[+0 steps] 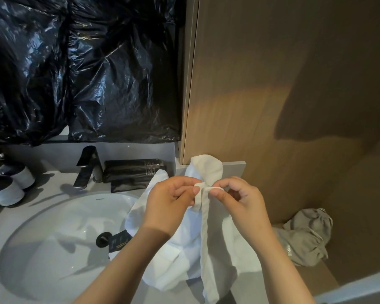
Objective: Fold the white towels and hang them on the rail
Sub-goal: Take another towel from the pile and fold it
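A white towel [207,238] hangs in front of me over the right side of the sink counter. My left hand [169,205] and my right hand [241,200] each pinch its top edge, close together, fingertips almost touching. The cloth bunches upward above my fingers and trails down in a long strip between my forearms. More white towel [154,255] lies heaped below, spilling over the basin's right rim. No rail is in view.
A white oval sink [53,249] with a black drain fills the lower left. A black faucet [86,170], two dispenser bottles [7,189] and black packets [132,172] stand behind it. Black plastic sheeting [75,62] covers the wall. A grey cloth [303,238] lies right, below a wooden panel [272,84].
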The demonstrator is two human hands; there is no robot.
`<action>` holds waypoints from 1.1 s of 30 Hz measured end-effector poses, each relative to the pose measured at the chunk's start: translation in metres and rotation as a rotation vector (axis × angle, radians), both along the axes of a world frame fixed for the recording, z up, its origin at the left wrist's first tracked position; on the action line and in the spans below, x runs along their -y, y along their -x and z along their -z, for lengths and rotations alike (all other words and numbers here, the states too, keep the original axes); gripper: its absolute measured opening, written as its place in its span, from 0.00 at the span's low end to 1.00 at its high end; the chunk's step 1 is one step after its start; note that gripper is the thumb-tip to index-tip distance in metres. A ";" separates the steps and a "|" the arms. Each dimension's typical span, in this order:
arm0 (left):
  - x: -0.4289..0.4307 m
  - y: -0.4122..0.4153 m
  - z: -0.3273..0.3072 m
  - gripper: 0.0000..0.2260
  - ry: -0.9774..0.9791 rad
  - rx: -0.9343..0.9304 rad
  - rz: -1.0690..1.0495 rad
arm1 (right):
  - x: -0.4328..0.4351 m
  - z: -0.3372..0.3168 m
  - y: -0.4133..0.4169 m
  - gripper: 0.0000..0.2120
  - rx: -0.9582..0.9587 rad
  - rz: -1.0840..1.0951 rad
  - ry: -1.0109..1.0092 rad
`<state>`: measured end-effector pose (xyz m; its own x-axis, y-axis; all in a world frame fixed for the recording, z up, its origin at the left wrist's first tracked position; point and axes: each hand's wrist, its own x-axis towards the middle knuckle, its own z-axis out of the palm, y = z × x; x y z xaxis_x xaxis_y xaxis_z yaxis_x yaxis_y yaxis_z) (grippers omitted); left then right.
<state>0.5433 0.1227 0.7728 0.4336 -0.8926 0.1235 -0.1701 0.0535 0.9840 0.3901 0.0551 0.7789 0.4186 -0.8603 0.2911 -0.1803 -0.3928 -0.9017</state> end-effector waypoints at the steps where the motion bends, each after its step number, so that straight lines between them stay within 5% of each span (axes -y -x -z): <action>1: 0.000 -0.001 0.000 0.06 -0.004 -0.004 0.007 | 0.000 0.000 -0.001 0.06 0.003 0.000 -0.009; 23: -0.003 0.000 0.015 0.07 -0.009 -0.129 -0.023 | -0.001 0.005 -0.021 0.04 0.036 0.020 -0.103; 33: 0.000 -0.008 0.011 0.09 0.094 -0.082 -0.074 | 0.014 0.002 -0.009 0.08 -0.130 -0.076 -0.010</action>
<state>0.5517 0.1222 0.7621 0.5102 -0.8437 0.1667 -0.0964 0.1365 0.9859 0.3991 0.0410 0.7765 0.5160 -0.8273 0.2219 -0.2663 -0.4012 -0.8765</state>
